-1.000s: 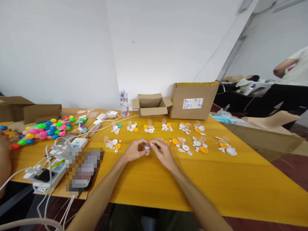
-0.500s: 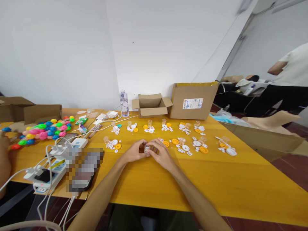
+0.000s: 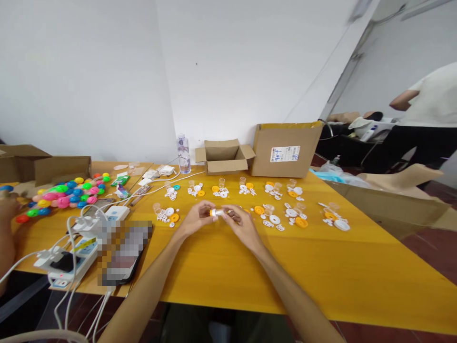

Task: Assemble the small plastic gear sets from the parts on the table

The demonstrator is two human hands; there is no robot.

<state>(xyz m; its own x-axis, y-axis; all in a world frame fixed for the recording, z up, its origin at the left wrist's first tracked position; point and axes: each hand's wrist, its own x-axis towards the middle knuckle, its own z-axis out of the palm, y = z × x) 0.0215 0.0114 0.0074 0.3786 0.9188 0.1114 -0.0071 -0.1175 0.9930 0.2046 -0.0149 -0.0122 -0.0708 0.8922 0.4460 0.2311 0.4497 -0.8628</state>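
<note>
Between my two hands, just above the table, a small clear plastic cylinder with an orange end (image 3: 216,213) lies on its side. My left hand (image 3: 197,218) grips its orange end with thumb and fingers. On the other side, my right hand (image 3: 240,222) pinches the clear end. Fingers partly cover both ends. Past my hands lie groups of loose parts: white discs (image 3: 274,219), orange rings (image 3: 259,210), perforated white pieces (image 3: 268,223) and clear cups (image 3: 270,208). Another orange piece is partly hidden behind my right hand.
A power strip (image 3: 117,213) with cables and a phone (image 3: 130,252) lie to the left, near a pile of colourful plastic balls (image 3: 63,202). At the back stand a water bottle (image 3: 184,155), an open carton (image 3: 226,166) and a bigger box (image 3: 264,162). Another person's arm (image 3: 6,233) shows far left.
The small cylinder has turned from end-on to sideways, so its orange end and clear side now show. My hands have shifted slightly apart around it.
</note>
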